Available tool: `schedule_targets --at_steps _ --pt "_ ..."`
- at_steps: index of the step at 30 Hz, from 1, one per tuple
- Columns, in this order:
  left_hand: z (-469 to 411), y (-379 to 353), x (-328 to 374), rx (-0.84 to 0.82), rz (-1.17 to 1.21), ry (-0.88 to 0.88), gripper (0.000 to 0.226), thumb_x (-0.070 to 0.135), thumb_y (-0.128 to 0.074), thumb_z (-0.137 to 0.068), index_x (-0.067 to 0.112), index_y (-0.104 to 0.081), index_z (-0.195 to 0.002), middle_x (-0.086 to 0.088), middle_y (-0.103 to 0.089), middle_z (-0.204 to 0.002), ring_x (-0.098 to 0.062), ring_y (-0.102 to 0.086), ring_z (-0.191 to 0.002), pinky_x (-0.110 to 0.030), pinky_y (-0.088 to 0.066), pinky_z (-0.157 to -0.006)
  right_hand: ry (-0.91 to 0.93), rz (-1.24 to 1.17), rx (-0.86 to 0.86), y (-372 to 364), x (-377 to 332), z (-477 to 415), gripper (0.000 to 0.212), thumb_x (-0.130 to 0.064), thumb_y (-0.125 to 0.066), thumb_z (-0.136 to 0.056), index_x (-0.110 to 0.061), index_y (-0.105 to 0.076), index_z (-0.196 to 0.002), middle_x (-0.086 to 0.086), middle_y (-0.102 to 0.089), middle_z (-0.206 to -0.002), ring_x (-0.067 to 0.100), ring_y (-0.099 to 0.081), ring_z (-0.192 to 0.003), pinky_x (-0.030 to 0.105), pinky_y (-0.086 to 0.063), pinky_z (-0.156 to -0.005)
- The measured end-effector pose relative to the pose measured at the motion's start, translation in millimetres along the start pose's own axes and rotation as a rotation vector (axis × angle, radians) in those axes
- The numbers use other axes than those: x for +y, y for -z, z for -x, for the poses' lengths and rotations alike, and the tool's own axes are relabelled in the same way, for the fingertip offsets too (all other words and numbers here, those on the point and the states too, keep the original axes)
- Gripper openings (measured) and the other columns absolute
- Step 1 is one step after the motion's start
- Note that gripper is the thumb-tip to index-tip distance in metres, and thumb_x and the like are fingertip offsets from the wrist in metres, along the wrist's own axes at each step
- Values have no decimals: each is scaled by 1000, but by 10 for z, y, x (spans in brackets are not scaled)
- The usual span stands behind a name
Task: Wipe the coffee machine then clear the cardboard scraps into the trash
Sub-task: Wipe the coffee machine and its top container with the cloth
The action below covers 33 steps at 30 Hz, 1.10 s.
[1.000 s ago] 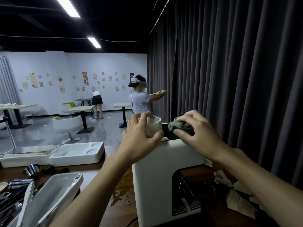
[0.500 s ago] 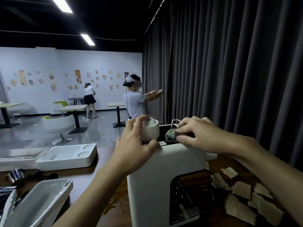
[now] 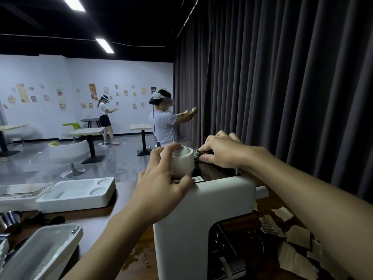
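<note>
A white coffee machine stands on the brown table right in front of me. On its top sits a white cup. My left hand grips that cup from the left side. My right hand presses a dark, speckled cloth onto the black top plate just right of the cup; most of the cloth is hidden under my fingers. Torn cardboard scraps lie on the table to the right of the machine, partly hidden by my right forearm.
White foam trays and a white plastic container lie on the table to the left, with metal parts beside them. A wet spill spreads left of the machine. A dark curtain hangs close behind. Two people stand among café tables beyond.
My right hand has slid the cloth leftward along the machine top until it is beside the cup. My left hand keeps its hold on the cup. My view has shifted right, showing more scraps.
</note>
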<state>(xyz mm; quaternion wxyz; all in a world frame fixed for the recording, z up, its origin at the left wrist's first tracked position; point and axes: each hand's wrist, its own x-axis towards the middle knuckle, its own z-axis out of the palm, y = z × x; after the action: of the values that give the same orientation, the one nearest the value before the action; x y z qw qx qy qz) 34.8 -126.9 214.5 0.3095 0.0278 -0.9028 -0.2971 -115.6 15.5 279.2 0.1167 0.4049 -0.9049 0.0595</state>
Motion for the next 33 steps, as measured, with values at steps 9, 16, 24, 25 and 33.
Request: schedule_targets --at_steps 9,16,24,25,33 --pt "22 15 13 -5 -1 17 60 55 -49 -77 56 -26 -132 19 -31 -138 -21 -58 -111 -52 -42 -101 -42 -79 -45 -89 119 -102 59 -76 -45 -75 -50 -53 -127 0 -50 -134 29 -27 -136 43 -15 -106" --pt "30 19 37 -9 7 34 61 56 -47 -76 55 -27 -133 16 -32 -140 -21 -58 -112 -51 -41 -103 82 -44 -13 120 -13 465 43 -53 -47 -95 -32 -58 -131 -11 -51 -134 12 -42 -128 37 -16 -105" --pt "56 20 64 -7 23 34 62 49 -47 -78 53 -26 -135 14 -31 -140 -22 -58 -111 -53 -39 -104 164 -218 52 108 23 976 32 -47 -38 -100 -41 -61 -122 -27 -47 -129 -2 -35 -122 37 -15 -113" --pt "61 17 64 -3 31 35 62 48 -47 -78 53 -26 -135 14 -32 -140 -22 -58 -111 -52 -40 -103 166 -249 62 89 36 977 30 -44 -42 -100 -41 -62 -123 -28 -48 -128 -1 -36 -125 38 -18 -113" --pt "97 4 12 27 58 41 67 49 -51 -79 47 -22 -139 7 -39 -135 -22 -51 -113 -47 -40 -104 197 -335 51 80 56 758 25 -37 -58 -95 -37 -67 -118 -20 -62 -117 2 -52 -118 42 -33 -111"
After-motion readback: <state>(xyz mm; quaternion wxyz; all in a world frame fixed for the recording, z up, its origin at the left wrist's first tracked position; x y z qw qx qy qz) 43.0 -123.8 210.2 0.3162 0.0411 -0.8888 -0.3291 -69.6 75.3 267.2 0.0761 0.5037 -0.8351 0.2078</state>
